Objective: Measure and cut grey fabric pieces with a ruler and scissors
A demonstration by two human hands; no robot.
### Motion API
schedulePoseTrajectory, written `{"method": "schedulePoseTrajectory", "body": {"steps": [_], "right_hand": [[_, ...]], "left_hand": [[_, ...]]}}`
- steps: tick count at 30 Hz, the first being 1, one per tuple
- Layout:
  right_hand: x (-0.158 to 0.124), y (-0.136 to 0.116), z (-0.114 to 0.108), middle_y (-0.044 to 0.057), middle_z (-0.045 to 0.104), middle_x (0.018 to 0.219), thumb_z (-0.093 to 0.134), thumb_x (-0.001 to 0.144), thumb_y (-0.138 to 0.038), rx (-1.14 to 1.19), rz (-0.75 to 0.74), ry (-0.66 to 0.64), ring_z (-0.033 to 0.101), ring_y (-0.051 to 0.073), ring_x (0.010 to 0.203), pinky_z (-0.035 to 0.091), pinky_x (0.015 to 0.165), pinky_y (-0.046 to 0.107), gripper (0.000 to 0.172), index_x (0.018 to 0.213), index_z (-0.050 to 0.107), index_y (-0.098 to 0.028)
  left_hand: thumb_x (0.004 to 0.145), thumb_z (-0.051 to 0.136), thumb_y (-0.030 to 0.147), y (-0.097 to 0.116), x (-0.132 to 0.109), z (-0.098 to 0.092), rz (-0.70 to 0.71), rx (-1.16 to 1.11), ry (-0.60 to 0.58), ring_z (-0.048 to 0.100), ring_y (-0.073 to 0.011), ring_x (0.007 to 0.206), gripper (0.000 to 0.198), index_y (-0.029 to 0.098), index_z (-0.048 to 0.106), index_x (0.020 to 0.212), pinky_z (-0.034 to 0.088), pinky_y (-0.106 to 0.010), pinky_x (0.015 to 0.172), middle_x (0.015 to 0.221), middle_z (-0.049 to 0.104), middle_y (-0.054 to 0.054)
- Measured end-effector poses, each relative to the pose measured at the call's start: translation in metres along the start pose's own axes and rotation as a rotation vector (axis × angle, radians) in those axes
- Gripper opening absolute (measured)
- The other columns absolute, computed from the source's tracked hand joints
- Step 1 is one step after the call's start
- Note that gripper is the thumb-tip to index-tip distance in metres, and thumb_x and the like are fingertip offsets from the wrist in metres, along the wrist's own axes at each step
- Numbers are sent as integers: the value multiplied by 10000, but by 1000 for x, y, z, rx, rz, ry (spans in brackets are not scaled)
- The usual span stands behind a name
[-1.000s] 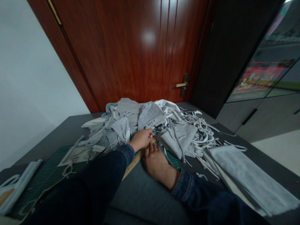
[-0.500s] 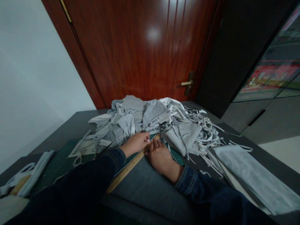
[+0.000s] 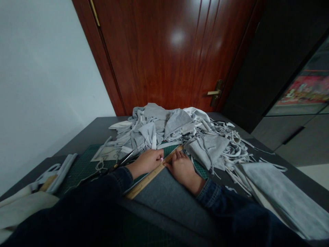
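Observation:
A long wooden ruler (image 3: 145, 183) lies slantwise over dark grey fabric (image 3: 164, 199), along the fabric's edge on a green cutting mat (image 3: 168, 150). Against the ruler's left side, my left hand (image 3: 147, 160) is closed, fingers curled. A small pinkish spot shows at its fingertips, but what it grips is too hidden to name. My right hand (image 3: 183, 168) rests with its fingers laid flat on the ruler near the far end, pressing it onto the fabric. Scissors (image 3: 124, 160) lie just left of my left wrist, partly covered by the sleeve.
Behind my hands a heap of grey fabric scraps (image 3: 154, 125) spreads across the table, with tangled strips (image 3: 231, 149) at its right. Folded light grey cloth (image 3: 277, 192) lies on the right. White rolls (image 3: 61, 175) lie at the left, and a wooden door (image 3: 159, 61) stands behind.
My left hand has slid a little toward me along the ruler. The right hand keeps its place on it. The view has turned left, so the scene sits farther right.

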State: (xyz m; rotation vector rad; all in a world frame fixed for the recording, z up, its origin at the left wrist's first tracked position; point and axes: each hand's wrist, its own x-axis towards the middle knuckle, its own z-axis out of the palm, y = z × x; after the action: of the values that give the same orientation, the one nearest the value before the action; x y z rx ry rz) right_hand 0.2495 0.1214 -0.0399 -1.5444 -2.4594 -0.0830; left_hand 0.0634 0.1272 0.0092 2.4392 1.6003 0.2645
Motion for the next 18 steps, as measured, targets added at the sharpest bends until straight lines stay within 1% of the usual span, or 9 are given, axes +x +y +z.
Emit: {"method": "schedulePoseTrajectory", "body": {"steps": [4,8,14,18], "right_hand": [[-1,-1,-2,332,570,1453,557,1029,-499,-35,2,-17,585,389,1336,448,1111,452,683,1415,567,64],[-3,-3,-3,339,551,1470,524,1043,-506,-55,12,-43,571,382,1359,435,1122,443,663,1385,584,59],[-5,-3,-3,338,552,1470,528,1040,-518,-64,15,-48,576,384,1350,434,1117,443,674,1390,575,56],[-5,-2,-1,339,560,1460,531,1040,-504,-81,4,-38,579,392,1342,441,1106,452,655,1372,587,57]], "left_hand": [[951,564,239,-4,-29,-7,9,-3,-25,591,-161,666,159,225,582,794,282,-263,597,699,631,26],[965,535,272,-10,-55,-11,14,-2,-44,584,-164,678,189,225,564,784,278,-270,598,716,619,18],[956,531,280,-19,-84,-12,8,19,-73,586,-177,709,155,230,556,812,291,-283,622,746,620,8],[952,530,268,-21,-100,-15,7,32,-99,600,-185,742,140,233,563,820,311,-290,642,783,638,1]]}}
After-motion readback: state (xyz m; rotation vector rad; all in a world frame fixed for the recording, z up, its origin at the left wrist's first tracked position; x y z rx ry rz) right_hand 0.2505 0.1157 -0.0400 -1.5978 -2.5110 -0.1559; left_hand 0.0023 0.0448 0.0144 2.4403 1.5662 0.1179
